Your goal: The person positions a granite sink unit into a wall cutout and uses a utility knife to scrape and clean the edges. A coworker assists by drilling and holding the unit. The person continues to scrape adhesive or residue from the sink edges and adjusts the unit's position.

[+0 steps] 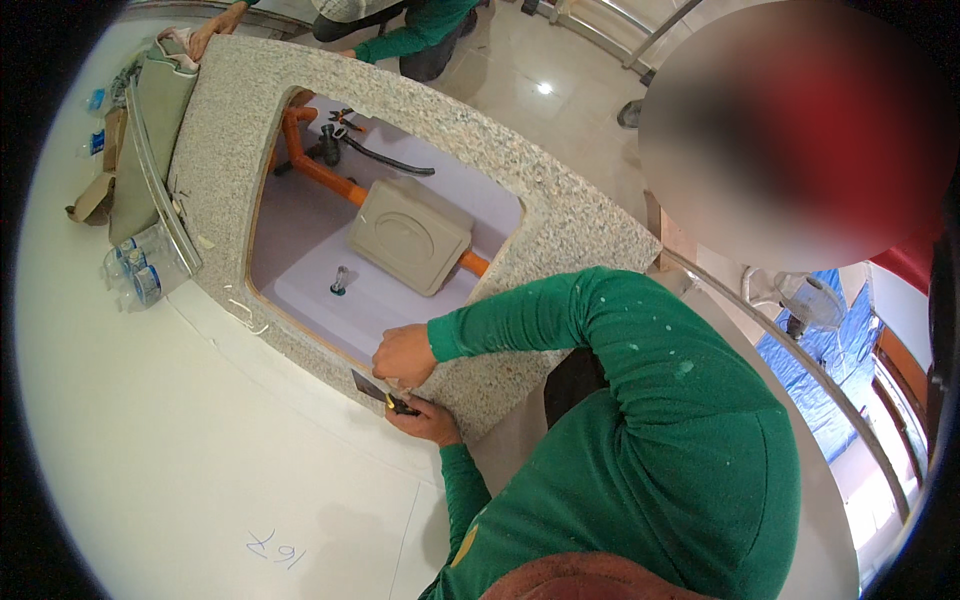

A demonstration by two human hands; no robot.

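My right hand is closed at the near edge of the speckled stone-look countertop; what its fingers grip is hidden. Just below it, my left hand wraps round a tool with a black and yellow handle. A flat dark blade shows beside that handle, against the countertop edge. Beyond my hands a large cut-out opens onto a pale purple cavity. Inside it are a beige lidded box, orange pipe, a black hose and a small clear object.
Pliers with orange grips lie far in the cavity. Water bottles, a long metal strip and cardboard stand left. A co-worker's hand rests on the far-left corner. Another person in red is at right.
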